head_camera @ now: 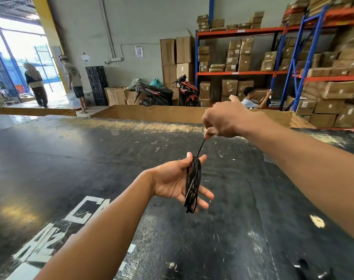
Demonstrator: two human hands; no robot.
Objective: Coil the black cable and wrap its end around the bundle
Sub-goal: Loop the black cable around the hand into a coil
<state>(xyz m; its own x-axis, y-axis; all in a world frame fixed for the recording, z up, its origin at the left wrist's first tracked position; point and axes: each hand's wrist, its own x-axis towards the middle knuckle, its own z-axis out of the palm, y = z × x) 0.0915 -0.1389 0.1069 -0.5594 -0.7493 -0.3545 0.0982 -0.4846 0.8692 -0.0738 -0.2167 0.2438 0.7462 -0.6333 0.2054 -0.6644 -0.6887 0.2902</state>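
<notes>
Holding the black cable (192,184) above the dark table (71,154), coiled into a narrow bundle (193,174) of several loops hanging across the left hand (173,179). Lying palm up, that hand, fingers mostly spread, only the thumb and the upper finger appearing to press the top of the loops together, though the exact contact there being hard to read. Pinching the free end (201,145) between thumb and forefinger of the right hand (224,120), farther off and to the right, and drawing it taut up and away from the top of the loops. Judging the coiling as mostly done and the wrapping as just starting or not yet begun. Risking, from here, loops sliding off the open fingers toward the near side, being held only at 1 end and hanging loose at the bottom. Risking also a tug too strong on the taut end, pulling a loop out or tipping everything from the palm. Wrapping too slackly probably meaning turns slipping along the smooth jacket and springing open. Running out of tail before finishing a firm turn also seeming possible, the remaining length looking short.
</notes>
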